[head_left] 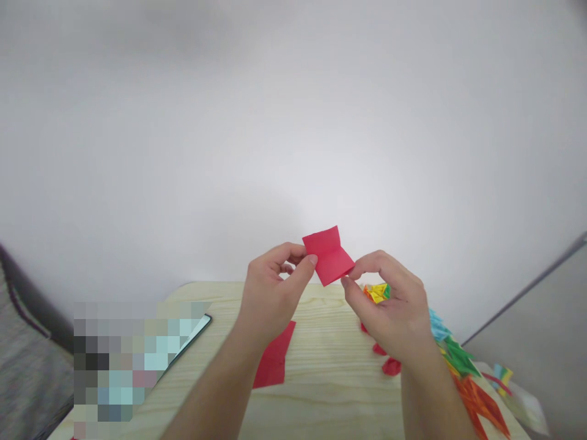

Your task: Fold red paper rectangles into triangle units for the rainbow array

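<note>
A small piece of red paper (329, 256), creased across its middle and partly opened, is held up above the table in front of the wall. My left hand (277, 287) pinches its left edge between thumb and fingers. At the lower right corner, my right hand (389, 299) has the paper between thumb and forefinger. Beneath my left forearm lies a flat red sheet (275, 360), partly hidden by the arm. Small folded red paper pieces (391, 366) rest beside my right wrist.
The pale wooden table (330, 397) meets a white wall (293, 122). A tablet-like device (183, 342), partly blurred out, lies at left. Folded papers in yellow (376, 293), blue (439, 325), green (458, 356) and orange (481, 403) line the right side, near a whitish plastic bag (527, 403).
</note>
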The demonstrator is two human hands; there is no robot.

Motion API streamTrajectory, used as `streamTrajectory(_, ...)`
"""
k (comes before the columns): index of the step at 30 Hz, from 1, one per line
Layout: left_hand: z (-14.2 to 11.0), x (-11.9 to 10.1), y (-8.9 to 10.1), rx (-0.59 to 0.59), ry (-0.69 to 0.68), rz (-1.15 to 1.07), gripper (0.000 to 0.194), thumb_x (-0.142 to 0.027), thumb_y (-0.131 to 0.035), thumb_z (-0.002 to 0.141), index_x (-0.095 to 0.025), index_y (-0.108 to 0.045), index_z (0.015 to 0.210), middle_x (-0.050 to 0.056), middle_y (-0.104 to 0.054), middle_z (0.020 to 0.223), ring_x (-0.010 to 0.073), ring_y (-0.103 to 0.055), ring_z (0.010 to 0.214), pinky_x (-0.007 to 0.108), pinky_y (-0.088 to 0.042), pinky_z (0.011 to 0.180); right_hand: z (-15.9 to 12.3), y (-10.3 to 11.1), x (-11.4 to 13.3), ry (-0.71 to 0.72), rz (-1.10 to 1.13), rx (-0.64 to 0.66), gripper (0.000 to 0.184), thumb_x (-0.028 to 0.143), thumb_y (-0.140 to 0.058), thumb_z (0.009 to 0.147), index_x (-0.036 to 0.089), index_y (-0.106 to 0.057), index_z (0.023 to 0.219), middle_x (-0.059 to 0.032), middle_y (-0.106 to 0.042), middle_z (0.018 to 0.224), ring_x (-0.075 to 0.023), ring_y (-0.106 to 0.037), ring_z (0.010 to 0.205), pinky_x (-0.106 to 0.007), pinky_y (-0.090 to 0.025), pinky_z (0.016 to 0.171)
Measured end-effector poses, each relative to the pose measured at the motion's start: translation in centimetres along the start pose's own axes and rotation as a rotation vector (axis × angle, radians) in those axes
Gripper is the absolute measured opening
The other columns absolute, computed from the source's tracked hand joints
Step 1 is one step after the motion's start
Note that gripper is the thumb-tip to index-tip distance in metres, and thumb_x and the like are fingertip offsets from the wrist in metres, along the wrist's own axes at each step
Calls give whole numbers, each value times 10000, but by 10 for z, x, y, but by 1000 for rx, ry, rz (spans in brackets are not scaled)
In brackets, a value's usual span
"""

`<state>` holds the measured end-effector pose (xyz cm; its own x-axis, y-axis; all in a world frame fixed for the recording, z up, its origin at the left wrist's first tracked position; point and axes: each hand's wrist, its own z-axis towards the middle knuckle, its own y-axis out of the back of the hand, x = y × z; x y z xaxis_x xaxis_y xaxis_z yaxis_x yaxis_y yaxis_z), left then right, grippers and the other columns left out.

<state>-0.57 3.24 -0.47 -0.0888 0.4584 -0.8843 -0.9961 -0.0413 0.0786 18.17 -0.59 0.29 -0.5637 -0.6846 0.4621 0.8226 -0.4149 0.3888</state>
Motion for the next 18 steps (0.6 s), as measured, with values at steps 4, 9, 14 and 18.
streamTrajectory(4, 1, 2, 0, -64, -13, 15, 150, -357, -692, 901, -216, -733, 868, 0, -720, 821, 158, -597, 751, 275, -451, 661, 0, -6, 1, -18, 26, -89, 403, 77, -720, 797, 259, -599, 1136, -45, -622, 1117, -229, -634, 1003, -398, -554, 842)
streamTrajectory(9, -1, 0, -1, -82, -5, 19, 142, -343, -694, 889, -213, -720, 839, -3, -708, 796, 158, -589, 728, 274, -455, 658, 2, -12, 5, 122, -87, -37, 457, 84, -716, 835, 310, -680, 1231, -84, -530, 1391, -294, -522, 1312, -492, -501, 1047)
streamTrajectory(14, -4, -5, -4, -28, -14, 11, 163, -341, -675, 895, -207, -721, 813, 2, -706, 783, 164, -584, 728, 283, -464, 681, 1, -11, 3, 162, -116, -6, 257, 113, -682, 901, 303, -761, 1055, -70, -587, 1346, -290, -538, 1283, -522, -468, 1079)
streamTrajectory(18, -5, -7, -3, -35, -33, 4, 163, -345, -675, 899, -200, -727, 846, 7, -709, 800, 163, -600, 752, 281, -462, 691, 1, -7, 3, 192, -96, -7, 256, 104, -669, 916, 311, -768, 1030, -60, -650, 1231, -274, -575, 1209, -509, -497, 1036)
